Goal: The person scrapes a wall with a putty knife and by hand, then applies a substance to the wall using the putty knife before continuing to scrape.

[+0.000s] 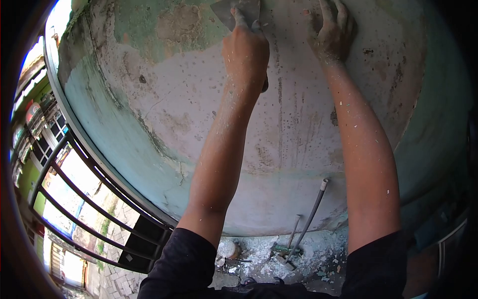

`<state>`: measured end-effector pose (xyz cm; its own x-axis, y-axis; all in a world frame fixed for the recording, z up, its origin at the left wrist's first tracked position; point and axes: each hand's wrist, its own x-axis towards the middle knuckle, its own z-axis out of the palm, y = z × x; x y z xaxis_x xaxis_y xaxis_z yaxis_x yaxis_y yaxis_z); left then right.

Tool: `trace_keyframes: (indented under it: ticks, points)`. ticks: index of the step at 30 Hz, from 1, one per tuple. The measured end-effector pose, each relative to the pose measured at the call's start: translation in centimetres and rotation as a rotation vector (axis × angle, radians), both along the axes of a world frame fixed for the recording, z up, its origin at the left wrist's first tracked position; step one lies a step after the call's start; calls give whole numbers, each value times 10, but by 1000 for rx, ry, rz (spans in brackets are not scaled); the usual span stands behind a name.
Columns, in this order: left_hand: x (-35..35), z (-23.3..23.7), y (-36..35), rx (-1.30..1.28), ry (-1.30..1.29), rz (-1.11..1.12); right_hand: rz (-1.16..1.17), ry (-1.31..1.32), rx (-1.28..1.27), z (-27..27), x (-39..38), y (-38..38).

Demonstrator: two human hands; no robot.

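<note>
A wide flat metal scraper (238, 11) lies against the upper part of the wall. My left hand (246, 50) is wrapped round its handle, with the index finger stretched along the blade; the handle's end sticks out below the palm. To the right, my right hand (332, 32) rests on the wall (289, 129) with its fingers spread, holding nothing. Green paint and a rough brown patch (178, 23) show near the blade. The pinkish wall surface has dark spots and streaks. White flecks stick to both forearms.
Below the wall, paint chips litter the floor (259, 259). A long-handled tool (311, 219) and a smaller one (294, 230) lean there, beside a round container (227, 248). A dark metal railing (84, 197) stands at the left, with paving and buildings beyond.
</note>
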<state>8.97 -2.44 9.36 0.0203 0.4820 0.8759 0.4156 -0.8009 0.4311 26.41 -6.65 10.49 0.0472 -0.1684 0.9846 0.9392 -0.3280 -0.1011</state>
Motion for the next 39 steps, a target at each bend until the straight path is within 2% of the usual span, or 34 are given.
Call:
trace_keyframes:
  ticks: [3,10,20,23,26,29,32,34,38,39]
  points:
    - [-5,11,-1,-48,-36,-138,-36,-8,1,0,4,0]
    - [-7,-49,-8,-90,29,-59,-12,71,-69,0,-6,-6]
    - [-12,-32,-19,-122,82,-20,3,19,-36,-1,0,-2]
    - [-16,-23,-25,-150,114,-85,-14,19,-30,0,1,-1]
    - [-15,-19,-20,-128,140,-70,-21,36,-44,-1,-1,-3]
    - [-4,-10,-7,19,149,62,-5,25,-20,-1,-3,-2]
    - [1,4,-5,53,112,22,-14,-27,7,0,4,0]
    - [-4,10,-5,20,71,-122,-21,47,-54,0,2,-2]
    - [-18,-16,-7,-6,79,-133,-14,56,-57,0,6,2]
    - [-20,-25,-8,-33,103,-121,-44,-51,52,2,10,6]
